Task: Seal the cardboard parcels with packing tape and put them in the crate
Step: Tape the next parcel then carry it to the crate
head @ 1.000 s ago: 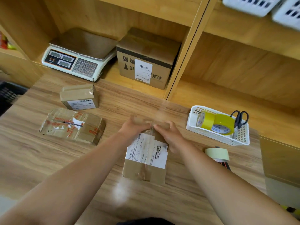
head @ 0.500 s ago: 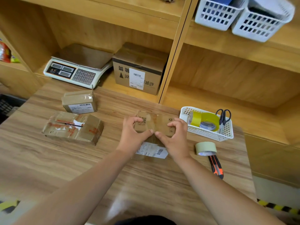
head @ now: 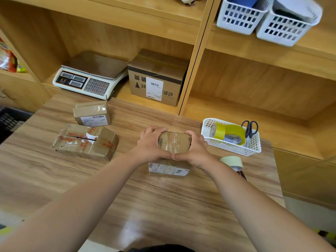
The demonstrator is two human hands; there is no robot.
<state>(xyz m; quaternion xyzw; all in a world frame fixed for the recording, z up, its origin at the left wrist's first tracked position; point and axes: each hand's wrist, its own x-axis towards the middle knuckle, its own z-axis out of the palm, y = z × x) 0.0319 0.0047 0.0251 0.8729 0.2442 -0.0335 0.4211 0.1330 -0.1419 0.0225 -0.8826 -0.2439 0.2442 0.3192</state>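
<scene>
Two hands, head view, clamp one small parcel (head: 183, 142) mid-table: left hand (head: 151, 144) and right hand (head: 195, 148) curled round its ends, thumbs meeting on the near edge. Risk: uneven thumb pressure could wrinkle the glossy clear tape (head: 173, 142) or lift the seam. Matte brown cardboard, boxy; slick wood-grain table (head: 163, 197).

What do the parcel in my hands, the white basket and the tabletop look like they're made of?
The parcel is matte brown cardboard, with a glossy clear tape strip wrinkled across its top. The basket looks like white moulded plastic, given its regular grid of holes. The tabletop shows brown wood grain with a light sheen; laminate, veneer or solid wood cannot be told apart.
</scene>
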